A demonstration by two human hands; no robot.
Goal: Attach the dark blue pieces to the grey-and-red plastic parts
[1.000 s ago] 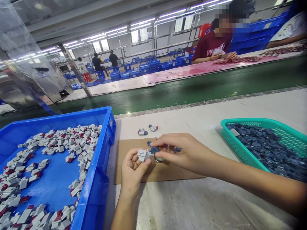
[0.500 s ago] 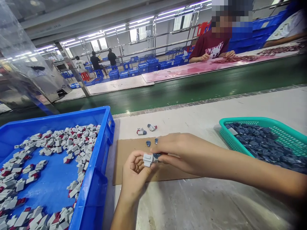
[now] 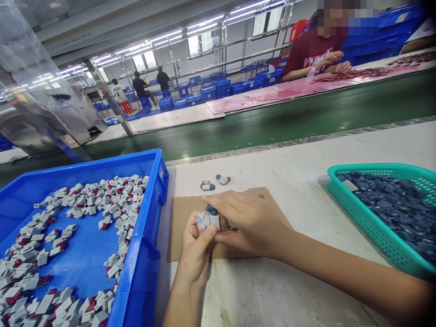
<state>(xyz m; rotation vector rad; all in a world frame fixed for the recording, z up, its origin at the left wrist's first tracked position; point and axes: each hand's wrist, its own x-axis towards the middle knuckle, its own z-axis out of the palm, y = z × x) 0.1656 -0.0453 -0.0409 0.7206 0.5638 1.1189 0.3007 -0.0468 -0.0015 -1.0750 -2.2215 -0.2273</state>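
Note:
My left hand (image 3: 196,247) pinches a light grey plastic toy part (image 3: 214,221) between thumb and fingers, above the cardboard. A dark blue knobby piece (image 3: 211,210) sits at the top of this grey part. My right hand (image 3: 247,220) reaches across from the right, its fingers stretched out and apart from the thumb, close against the blue piece; whether it touches is unclear. Under its palm shows a small dark ring-like thing (image 3: 231,225). Beyond the hands lie two grey, red and blue toy parts, one on the left (image 3: 207,185) and one on the right (image 3: 223,180).
A brown cardboard sheet (image 3: 180,227) lies under my hands. At left stands a blue crate (image 3: 136,268) of grey-and-red parts; at right, a green basket (image 3: 368,231) of dark blue pieces. A green conveyor belt (image 3: 272,118) runs behind; a person (image 3: 315,54) works across it.
The grey part has turned in my left hand, and its blue piece now points up. My right fingers have loosened from a pinch and straightened. The view has shifted slightly.

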